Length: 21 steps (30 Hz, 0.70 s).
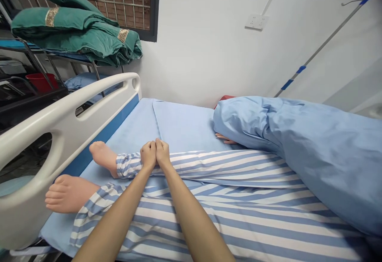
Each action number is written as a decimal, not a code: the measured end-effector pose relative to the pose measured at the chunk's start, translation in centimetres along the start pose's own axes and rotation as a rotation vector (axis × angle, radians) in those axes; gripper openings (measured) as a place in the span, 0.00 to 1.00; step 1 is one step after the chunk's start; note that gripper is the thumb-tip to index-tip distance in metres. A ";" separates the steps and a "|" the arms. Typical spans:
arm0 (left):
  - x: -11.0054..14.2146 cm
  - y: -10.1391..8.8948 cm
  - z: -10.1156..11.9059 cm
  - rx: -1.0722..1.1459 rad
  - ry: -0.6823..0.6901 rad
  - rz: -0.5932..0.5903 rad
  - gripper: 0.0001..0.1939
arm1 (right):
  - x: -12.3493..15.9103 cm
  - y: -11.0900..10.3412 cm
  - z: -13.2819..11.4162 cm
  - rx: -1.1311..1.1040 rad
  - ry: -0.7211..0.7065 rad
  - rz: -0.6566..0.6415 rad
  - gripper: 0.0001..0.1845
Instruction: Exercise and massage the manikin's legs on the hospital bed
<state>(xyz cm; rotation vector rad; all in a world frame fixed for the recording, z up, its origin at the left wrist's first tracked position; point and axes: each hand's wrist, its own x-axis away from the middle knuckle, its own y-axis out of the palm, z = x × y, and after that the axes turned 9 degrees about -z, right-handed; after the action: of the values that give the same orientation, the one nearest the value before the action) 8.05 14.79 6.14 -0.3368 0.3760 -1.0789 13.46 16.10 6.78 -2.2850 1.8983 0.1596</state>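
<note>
Left hand (148,154) and right hand (162,152) curled tight together at far striped leg (215,166); can't tell if cloth's gripped. Far foot (103,156) at their 9 o'clock. Apparently done: shins uncovered, blanket (316,142) at 3. Remainder unclear; leg lies along mattress (185,121).

Left hand (148,154) beside right hand (162,152), both curled, striped trousers (229,166), bare feet (71,195)

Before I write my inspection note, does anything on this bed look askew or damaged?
No damage shows. The blue quilt lies bunched and slanting across the striped trousers, with fingers poking out beneath its edge, which looks untidy.
</note>
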 end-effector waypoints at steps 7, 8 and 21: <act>0.1 -0.1 -0.3 -0.119 0.062 -0.083 0.18 | 0.6 -2.0 -2.1 0.645 -0.072 -0.093 0.21; 0.2 -0.1 -0.3 -0.122 0.066 -0.097 0.18 | 0.8 -2.4 -2.5 0.718 -0.105 -0.124 0.21; 0.5 0.5 1.3 -0.269 0.078 -0.131 0.19 | 0.1 -4.1 0.5 0.363 -0.128 -0.051 0.23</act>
<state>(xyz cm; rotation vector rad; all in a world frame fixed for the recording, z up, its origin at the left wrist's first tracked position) 9.23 14.66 6.99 -0.5658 0.5779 -1.1741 17.56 16.81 6.47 -2.0270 1.6477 -0.0418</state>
